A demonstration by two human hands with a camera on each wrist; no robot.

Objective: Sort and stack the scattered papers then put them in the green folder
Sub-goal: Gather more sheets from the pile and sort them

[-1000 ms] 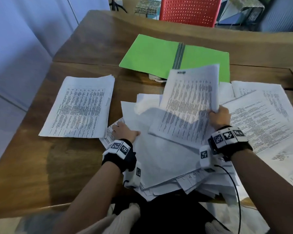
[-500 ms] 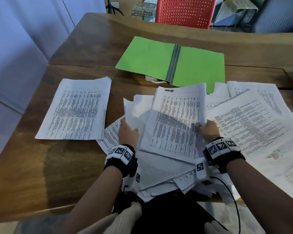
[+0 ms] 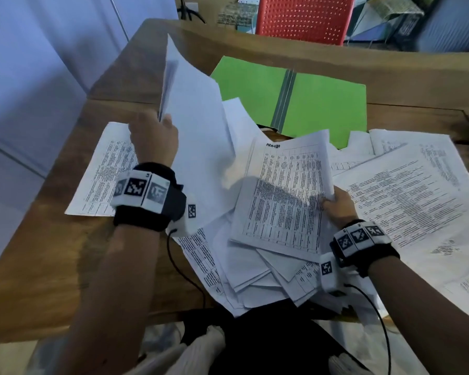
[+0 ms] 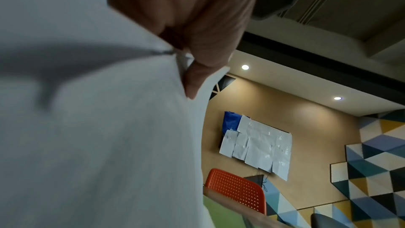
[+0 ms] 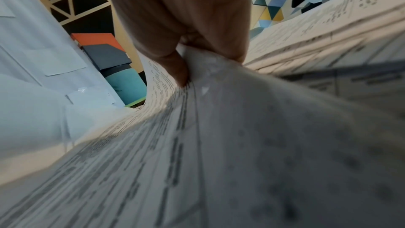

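Note:
The green folder [image 3: 290, 96] lies open at the far middle of the wooden table [image 3: 52, 266]. My left hand [image 3: 155, 136] holds a few blank-side sheets [image 3: 198, 123] lifted upright above the sorted stack [image 3: 100, 171] at the left; the left wrist view shows fingers [image 4: 197, 75] pinching those sheets [image 4: 98, 127]. My right hand [image 3: 336, 205] grips the right edge of a printed bundle [image 3: 284, 196] raised over the loose pile [image 3: 255, 272]; the right wrist view shows the thumb on that bundle [image 5: 219, 145]. More scattered papers [image 3: 406, 196] spread to the right.
A red perforated chair [image 3: 303, 17] stands behind the table's far edge, with boxes and clutter at the back right. A pale wall runs along the left. Cables hang from both wrist bands near the table's front edge.
My left hand took hold of several sheets from the pile's left side and raised them up and leftward, over the sorted stack. The right hand kept its grip on the printed bundle.

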